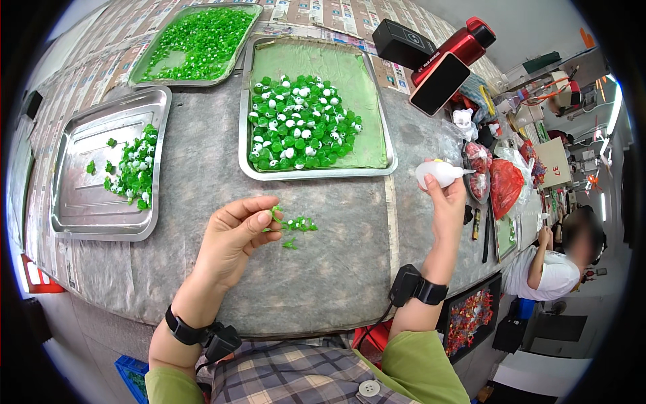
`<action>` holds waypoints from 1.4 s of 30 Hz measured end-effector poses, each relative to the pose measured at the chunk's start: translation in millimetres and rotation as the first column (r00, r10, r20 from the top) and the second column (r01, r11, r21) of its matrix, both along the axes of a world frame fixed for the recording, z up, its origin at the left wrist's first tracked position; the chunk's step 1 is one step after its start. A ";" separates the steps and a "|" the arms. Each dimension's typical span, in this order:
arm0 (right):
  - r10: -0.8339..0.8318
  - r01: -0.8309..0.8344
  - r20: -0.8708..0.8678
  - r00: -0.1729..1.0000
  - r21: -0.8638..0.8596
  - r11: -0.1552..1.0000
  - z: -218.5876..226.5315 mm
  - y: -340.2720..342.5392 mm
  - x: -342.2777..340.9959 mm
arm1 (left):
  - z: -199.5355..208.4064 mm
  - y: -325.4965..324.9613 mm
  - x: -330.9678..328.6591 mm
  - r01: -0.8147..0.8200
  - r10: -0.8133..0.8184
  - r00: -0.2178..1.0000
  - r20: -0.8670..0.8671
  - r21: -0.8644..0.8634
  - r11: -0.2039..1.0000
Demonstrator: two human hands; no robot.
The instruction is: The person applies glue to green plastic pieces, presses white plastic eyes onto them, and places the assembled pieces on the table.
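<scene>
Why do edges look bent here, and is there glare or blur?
In the head view, the fisheye lens bows the near edge of the table; a tube lamp glares at far right; the metal tray at left shows reflections; the co-worker's head is blurred, while the left hand and right hand look fairly sharp.

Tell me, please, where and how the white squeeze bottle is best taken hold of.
Probably by the bottle's rounded body, coming from the near side. The body is much wider than the thin nozzle, which points to the right, so holding the bulge should leave the nozzle free.
</scene>
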State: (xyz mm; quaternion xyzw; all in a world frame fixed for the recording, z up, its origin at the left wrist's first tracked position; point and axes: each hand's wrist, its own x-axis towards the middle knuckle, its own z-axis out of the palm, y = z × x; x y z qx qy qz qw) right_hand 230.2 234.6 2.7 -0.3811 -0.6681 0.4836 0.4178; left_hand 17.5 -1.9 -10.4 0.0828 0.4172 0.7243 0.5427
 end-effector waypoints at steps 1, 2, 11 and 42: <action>0.011 -0.011 -0.003 1.000 -0.009 1.000 14.1 -13.8 -11.8 | -0.4 -1.9 -0.5 0.005 -0.005 1.000 0.023 0.006 1.000; 0.057 -0.057 -0.016 0.998 0.039 0.998 26.3 -25.5 -19.5 | -1.8 -1.9 -0.8 0.001 -0.001 1.000 0.023 -0.001 1.000; 0.126 -0.069 -0.226 0.966 0.245 0.967 56.6 -103.8 -65.6 | -5.3 -3.5 -2.3 0.026 -0.044 0.989 0.143 0.124 0.992; 0.266 -0.179 -0.126 0.956 0.470 0.864 33.5 -111.4 -71.1 | -6.4 -4.5 -0.2 0.082 -0.104 0.979 0.177 0.125 0.989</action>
